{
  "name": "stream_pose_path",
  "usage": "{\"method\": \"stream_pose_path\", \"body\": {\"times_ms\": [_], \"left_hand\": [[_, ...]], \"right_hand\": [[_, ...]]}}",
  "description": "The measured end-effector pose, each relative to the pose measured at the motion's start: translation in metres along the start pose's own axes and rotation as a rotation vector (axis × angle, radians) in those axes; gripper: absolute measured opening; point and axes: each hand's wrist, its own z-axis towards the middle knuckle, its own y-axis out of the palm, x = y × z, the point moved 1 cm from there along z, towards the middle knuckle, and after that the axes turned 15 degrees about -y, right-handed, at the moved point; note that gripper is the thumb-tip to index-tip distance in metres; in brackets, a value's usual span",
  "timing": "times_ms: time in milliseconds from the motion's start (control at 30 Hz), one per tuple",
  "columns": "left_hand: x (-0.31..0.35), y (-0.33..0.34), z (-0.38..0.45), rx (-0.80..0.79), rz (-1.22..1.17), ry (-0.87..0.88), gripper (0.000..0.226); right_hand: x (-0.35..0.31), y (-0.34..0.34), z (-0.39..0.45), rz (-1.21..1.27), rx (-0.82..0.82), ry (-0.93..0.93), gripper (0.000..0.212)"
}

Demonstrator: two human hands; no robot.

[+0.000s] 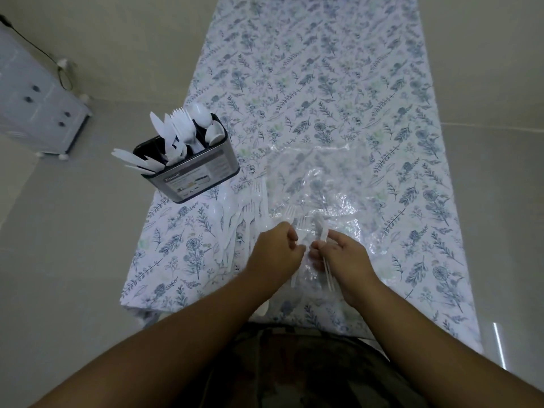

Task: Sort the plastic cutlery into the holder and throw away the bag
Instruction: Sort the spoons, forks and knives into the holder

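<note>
Right now you are mid-sort: your left hand [275, 248] pinches 1 white fork [298, 245] by the handle, and your right hand [341, 256] grips a small bundle of cutlery [327, 267], about 2 or 3 pieces, though the exact number is hard to tell. Both sets of fingers are curled tight on what they hold. You work just above the near edge of the clear bag [318, 184], which lies flat and crumpled on the worktop [382, 83].

To the left of your hands, a loose pile [241, 219] of forks and spoons waits on the cloth; I count roughly 8, blurred together. 1 holder [191, 172] stands at the worktop's left edge, well apart from your hands, already carrying about 10 pieces: knives at the near end, forks in the middle, spoons at the far end.

Next, I judge, you need to carry what you hold across to the matching compartment.
</note>
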Motion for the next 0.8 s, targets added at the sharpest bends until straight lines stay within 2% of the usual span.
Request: {"method": "stream_pose_path", "body": {"times_ms": [67, 133, 300, 433, 500, 567, 600, 667, 733, 800], "left_hand": [[0.0, 0.008, 0.0, -0.053, 0.171, 0.023, 0.026], [0.0, 0.011, 0.003, -0.042, 0.266, 0.025, 0.025], [-0.004, 0.007, 0.003, -0.049, -0.051, -0.116, 0.03], [-0.005, 0.01, -0.01, -0.196, -0.353, -0.131, 0.035], [-0.004, 0.01, -0.011, -0.222, -0.378, -0.07, 0.032], [-0.002, 0.008, -0.01, -0.243, -0.293, -0.006, 0.034], [-0.001, 0.005, -0.009, -0.219, -0.202, 0.025, 0.032], [0.002, -0.001, -0.003, -0.053, -0.023, 0.043, 0.025], [0.0, -0.005, 0.009, 0.121, 0.055, -0.015, 0.016], [-0.003, -0.006, 0.02, 0.159, 0.163, -0.115, 0.016]], "right_hand": [[0.0, -0.002, 0.004, -0.078, 0.033, -0.027, 0.015], [-0.002, -0.003, 0.005, -0.099, 0.033, -0.039, 0.007], [-0.001, -0.006, 0.008, -0.048, -0.042, -0.028, 0.011], [0.003, -0.005, 0.011, -0.047, -0.176, -0.03, 0.016], [0.005, -0.005, 0.014, -0.061, -0.221, -0.038, 0.017], [0.002, -0.005, 0.016, -0.049, -0.239, -0.023, 0.013], [0.0, -0.006, 0.016, -0.048, -0.244, -0.012, 0.011], [-0.003, -0.005, 0.016, -0.054, -0.24, 0.005, 0.008], [-0.002, -0.003, 0.015, -0.042, -0.203, 0.02, 0.01], [0.0, -0.001, 0.014, -0.034, -0.176, 0.026, 0.012]]}}
